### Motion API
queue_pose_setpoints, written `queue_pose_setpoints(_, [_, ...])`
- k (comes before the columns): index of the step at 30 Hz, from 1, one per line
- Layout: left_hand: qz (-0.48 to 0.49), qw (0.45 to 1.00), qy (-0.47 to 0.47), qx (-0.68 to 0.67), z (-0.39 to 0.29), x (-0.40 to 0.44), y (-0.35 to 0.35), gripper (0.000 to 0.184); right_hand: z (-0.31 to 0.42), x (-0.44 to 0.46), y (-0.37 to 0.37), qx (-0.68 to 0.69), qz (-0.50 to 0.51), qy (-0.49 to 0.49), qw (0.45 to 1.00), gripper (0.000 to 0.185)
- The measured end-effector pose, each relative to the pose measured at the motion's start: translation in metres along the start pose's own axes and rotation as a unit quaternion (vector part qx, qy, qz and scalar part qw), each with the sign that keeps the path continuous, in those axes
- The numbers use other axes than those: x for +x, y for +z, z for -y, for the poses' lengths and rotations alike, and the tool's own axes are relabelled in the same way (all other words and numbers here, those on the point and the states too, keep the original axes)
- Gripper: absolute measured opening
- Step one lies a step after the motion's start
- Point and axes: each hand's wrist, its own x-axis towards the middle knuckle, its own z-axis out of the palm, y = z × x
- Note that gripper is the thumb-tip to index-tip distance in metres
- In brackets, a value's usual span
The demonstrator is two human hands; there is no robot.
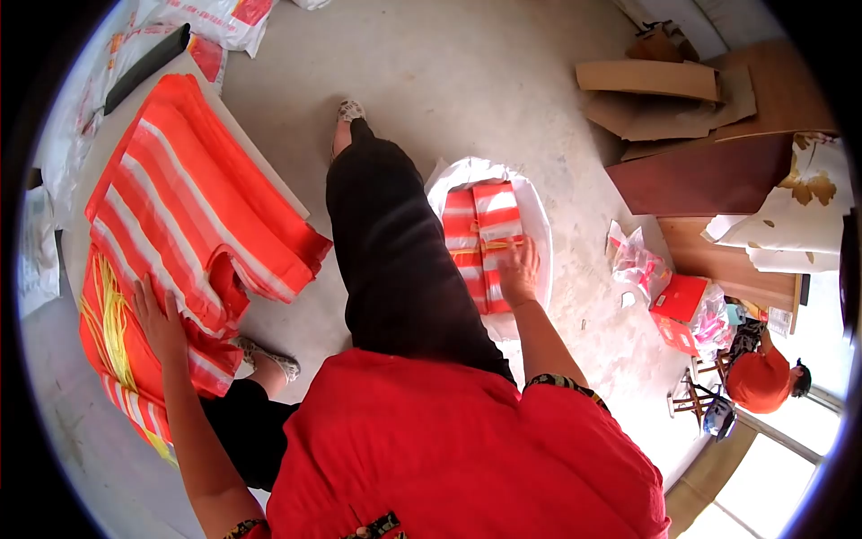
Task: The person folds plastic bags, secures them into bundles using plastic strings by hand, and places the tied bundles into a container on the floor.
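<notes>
My left hand [162, 325] lies flat with its fingers apart on a pile of orange-red and white striped plastic bags [171, 193] to my left. Beside it, a bunch of thin yellow strips [112, 319] is spread over the pile. My right hand [518, 274] rests, fingers extended, on folded striped bundles [485, 216]. Those bundles sit inside a white sack [539, 211] standing on the floor to the right of my leg. A thin yellow tie [494, 244] crosses the bundles near my fingertips.
White printed sacks [211, 22] lie at the upper left, near a dark bar [148, 67]. Flattened cardboard [664, 99] and wooden furniture [709, 175] stand at the right. A red box [678, 301] and plastic bags are on the floor. Another person [759, 377] sits far right.
</notes>
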Motion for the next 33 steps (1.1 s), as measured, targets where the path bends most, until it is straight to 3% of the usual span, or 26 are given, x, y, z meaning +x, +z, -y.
queue_pose_setpoints(2, [0.001,1.0,-0.001,0.001,-0.001,0.001,-0.001,0.063,0.015,0.003,-0.009,-0.031,0.038,-0.039,0.998,0.059])
queue_pose_setpoints(9, [0.011,1.0,-0.013,-0.01,-0.011,-0.001,-0.011,0.062,0.015,0.014,0.011,-0.019,0.174,0.027,0.984,0.063])
queue_pose_setpoints(15, [0.012,1.0,-0.008,-0.007,-0.006,0.0,-0.008,0.062,0.015,0.019,0.001,-0.049,0.159,0.008,0.986,0.069])
queue_pose_setpoints(21, [0.007,1.0,-0.008,-0.015,-0.009,-0.002,-0.01,0.061,0.036,0.057,-0.005,-0.043,0.034,-0.056,0.997,0.068])
queue_pose_setpoints(25, [0.017,1.0,-0.013,-0.007,-0.012,-0.001,-0.014,0.061,0.048,0.097,-0.001,-0.034,0.052,-0.043,0.997,0.07])
queue_pose_setpoints(29, [0.029,0.999,-0.019,-0.009,-0.019,-0.002,-0.021,0.061,0.049,0.11,0.006,-0.03,0.17,0.028,0.985,0.071])
queue_pose_setpoints(33, [0.022,1.0,-0.012,-0.01,-0.018,-0.003,-0.02,0.061,0.036,0.12,0.017,-0.025,0.193,0.039,0.98,0.07])
